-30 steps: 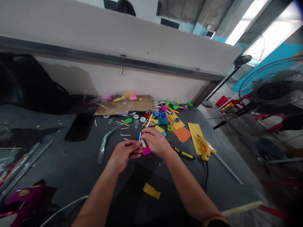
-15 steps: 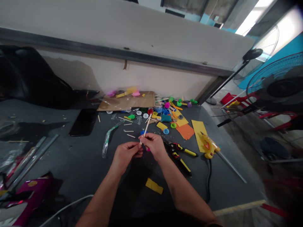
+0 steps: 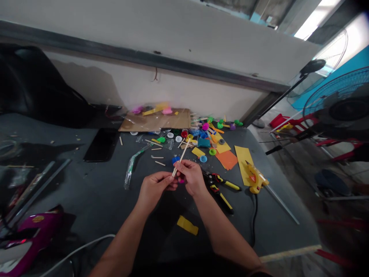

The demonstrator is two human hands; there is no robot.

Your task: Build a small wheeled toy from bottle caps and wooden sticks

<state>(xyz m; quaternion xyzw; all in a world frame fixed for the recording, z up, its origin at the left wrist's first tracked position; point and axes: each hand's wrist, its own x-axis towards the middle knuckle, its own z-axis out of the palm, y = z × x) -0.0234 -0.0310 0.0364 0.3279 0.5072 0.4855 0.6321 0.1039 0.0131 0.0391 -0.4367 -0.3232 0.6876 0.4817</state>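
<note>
A thin pale wooden stick (image 3: pixel 184 151) slants up and away between my two hands over the middle of the table. My left hand (image 3: pixel 155 186) pinches its lower end between thumb and fingers. Just above, my right hand (image 3: pixel 190 177) grips the same stick with thumb and forefinger. Next to the right fingertips shows a blue cap (image 3: pixel 175 159); whether it is touched I cannot tell. A bit of pink peeks out beneath the right hand, mostly hidden. Nearer to me a yellow paper strip (image 3: pixel 187 225) lies flat on the dark table.
Black and yellow pliers (image 3: pixel 221 188) lie right of my hands, then a yellow glue gun (image 3: pixel 256 179) with a cord. Behind are orange paper (image 3: pixel 227 159), several coloured caps and cardboard (image 3: pixel 155 122). Leftward lie a phone (image 3: pixel 100 145) and a bent plastic tube (image 3: pixel 131 167).
The view has shifted slightly. Both hands still hold the stick, which now leans a little further right. More of the blue cap shows beside the right fingertips.
</note>
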